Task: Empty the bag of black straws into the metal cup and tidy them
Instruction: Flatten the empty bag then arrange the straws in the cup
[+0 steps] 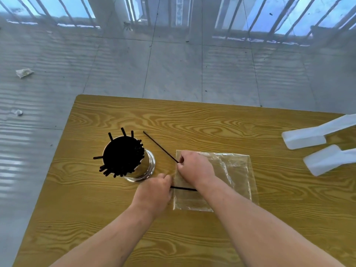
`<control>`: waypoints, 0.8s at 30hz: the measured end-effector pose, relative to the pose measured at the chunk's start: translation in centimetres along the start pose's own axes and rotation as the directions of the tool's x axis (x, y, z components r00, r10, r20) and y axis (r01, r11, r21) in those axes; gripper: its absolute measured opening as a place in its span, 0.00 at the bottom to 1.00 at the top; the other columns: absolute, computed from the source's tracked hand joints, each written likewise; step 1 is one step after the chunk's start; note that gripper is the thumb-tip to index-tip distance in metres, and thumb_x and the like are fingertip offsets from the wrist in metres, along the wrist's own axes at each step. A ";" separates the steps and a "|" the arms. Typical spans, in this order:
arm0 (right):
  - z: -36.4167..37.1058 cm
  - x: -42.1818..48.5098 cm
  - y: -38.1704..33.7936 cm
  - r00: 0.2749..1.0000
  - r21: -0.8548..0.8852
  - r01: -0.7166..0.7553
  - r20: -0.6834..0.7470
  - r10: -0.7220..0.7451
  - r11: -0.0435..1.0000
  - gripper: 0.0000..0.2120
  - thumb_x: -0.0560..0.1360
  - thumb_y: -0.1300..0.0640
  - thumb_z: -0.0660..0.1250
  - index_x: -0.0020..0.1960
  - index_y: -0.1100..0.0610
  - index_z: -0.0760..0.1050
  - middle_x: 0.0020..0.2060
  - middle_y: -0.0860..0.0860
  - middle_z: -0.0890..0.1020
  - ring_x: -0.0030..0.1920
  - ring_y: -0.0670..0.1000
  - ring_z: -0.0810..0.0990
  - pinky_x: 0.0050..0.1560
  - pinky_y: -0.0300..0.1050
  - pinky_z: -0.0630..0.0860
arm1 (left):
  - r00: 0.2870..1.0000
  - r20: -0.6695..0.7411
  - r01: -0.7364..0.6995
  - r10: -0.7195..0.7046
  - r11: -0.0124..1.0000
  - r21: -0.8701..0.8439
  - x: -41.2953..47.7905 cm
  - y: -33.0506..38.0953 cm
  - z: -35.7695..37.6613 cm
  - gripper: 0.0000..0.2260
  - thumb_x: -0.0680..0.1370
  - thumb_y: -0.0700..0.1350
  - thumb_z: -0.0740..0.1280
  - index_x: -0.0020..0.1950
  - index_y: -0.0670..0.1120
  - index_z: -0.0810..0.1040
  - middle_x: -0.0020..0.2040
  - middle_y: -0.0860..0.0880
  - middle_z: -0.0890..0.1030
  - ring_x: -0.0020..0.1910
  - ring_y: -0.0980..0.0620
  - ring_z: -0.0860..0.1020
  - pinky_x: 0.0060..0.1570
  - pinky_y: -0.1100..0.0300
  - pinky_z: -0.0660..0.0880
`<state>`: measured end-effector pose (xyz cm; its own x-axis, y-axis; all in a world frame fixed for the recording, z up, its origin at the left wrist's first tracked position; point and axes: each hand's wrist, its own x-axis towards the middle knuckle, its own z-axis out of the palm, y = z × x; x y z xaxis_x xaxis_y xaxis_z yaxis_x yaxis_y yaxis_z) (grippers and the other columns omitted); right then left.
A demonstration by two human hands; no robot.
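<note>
here, right hand [194, 166] pinching straw [160, 147], angled up-left toward cup [148, 166]

Two bare forearms, no sleeves

The left hand [154, 191] and right hand [194, 168] show no rings, watch or gloves; both forearms enter unclothed from 6 o'clock, sleeves nowhere in view.

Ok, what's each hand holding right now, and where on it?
The right hand pinches one black straw at its near end. The left hand grips a second straw at its left end, over the empty bag.
</note>
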<state>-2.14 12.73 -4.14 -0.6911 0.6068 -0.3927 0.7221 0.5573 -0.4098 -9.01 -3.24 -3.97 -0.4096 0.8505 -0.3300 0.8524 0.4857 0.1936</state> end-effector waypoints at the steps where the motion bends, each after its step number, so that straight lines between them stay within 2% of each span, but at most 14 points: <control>1: 0.1 0.0 0.2 1.000 -0.007 -0.004 0.000 0.004 1.000 0.04 0.78 0.53 0.65 0.47 0.52 0.77 0.42 0.50 0.83 0.45 0.56 0.82 0.42 0.50 0.80 | 1.000 0.007 -0.004 0.003 1.000 0.011 0.2 0.1 0.1 0.06 0.82 0.53 0.65 0.55 0.53 0.77 0.49 0.54 0.80 0.44 0.51 0.83 0.36 0.58 0.78; 6: 0.0 -0.4 1.2 0.998 -0.028 -0.056 0.019 0.057 0.998 0.02 0.78 0.55 0.65 0.47 0.51 0.75 0.45 0.51 0.84 0.47 0.57 0.83 0.44 0.50 0.81 | 0.997 0.057 -0.045 0.042 0.998 0.051 0.7 0.6 0.0 0.07 0.83 0.50 0.63 0.55 0.50 0.78 0.50 0.52 0.81 0.48 0.48 0.84 0.40 0.56 0.78; 9: -0.5 -0.6 1.3 0.993 -0.057 -0.089 0.067 0.093 0.994 0.01 0.77 0.56 0.66 0.48 0.53 0.76 0.50 0.53 0.85 0.51 0.59 0.83 0.44 0.48 0.75 | 0.996 0.079 -0.053 0.050 0.998 0.031 0.5 0.6 -0.5 0.07 0.82 0.50 0.63 0.54 0.50 0.79 0.50 0.51 0.81 0.48 0.47 0.83 0.40 0.55 0.78; 11: -1.6 -1.0 1.2 0.991 -0.039 -0.107 0.072 0.109 0.994 0.02 0.76 0.55 0.66 0.47 0.53 0.74 0.49 0.53 0.84 0.50 0.58 0.82 0.44 0.47 0.73 | 0.996 0.084 -0.036 0.038 0.999 -0.024 0.2 0.5 -1.2 0.08 0.81 0.50 0.64 0.53 0.49 0.81 0.50 0.51 0.81 0.49 0.47 0.83 0.43 0.53 0.80; 15: -5.4 -2.7 0.7 0.987 0.117 -0.151 -0.043 0.157 0.982 0.05 0.73 0.53 0.68 0.46 0.54 0.76 0.42 0.48 0.81 0.46 0.55 0.79 0.41 0.47 0.71 | 0.994 0.084 -0.053 0.066 0.986 -0.155 -0.7 0.6 -3.3 0.09 0.80 0.52 0.67 0.53 0.51 0.85 0.57 0.52 0.80 0.51 0.50 0.82 0.48 0.55 0.80; 18: -9.1 -4.5 0.3 0.964 0.267 -0.185 -0.140 0.228 0.946 0.05 0.72 0.54 0.72 0.44 0.53 0.78 0.39 0.47 0.82 0.43 0.53 0.80 0.36 0.46 0.71 | 0.992 0.080 -0.075 0.093 0.975 -0.210 -1.2 1.2 -6.0 0.11 0.80 0.55 0.65 0.52 0.52 0.84 0.51 0.54 0.80 0.49 0.51 0.80 0.50 0.54 0.79; 24: -15.6 -8.1 -1.2 0.929 0.374 -0.127 -0.279 0.242 0.919 0.04 0.73 0.56 0.73 0.42 0.51 0.78 0.36 0.46 0.84 0.38 0.50 0.83 0.34 0.43 0.75 | 0.993 -0.048 -0.120 0.111 0.940 -0.319 -1.8 2.1 -12.3 0.09 0.77 0.55 0.66 0.52 0.55 0.82 0.47 0.57 0.80 0.46 0.55 0.78 0.45 0.58 0.78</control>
<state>3.08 15.99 12.36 -0.4590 0.8570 -0.2345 0.7404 0.2230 -0.6341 -10.46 -1.24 8.44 -0.3276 0.9078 -0.2620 0.7472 0.4187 0.5162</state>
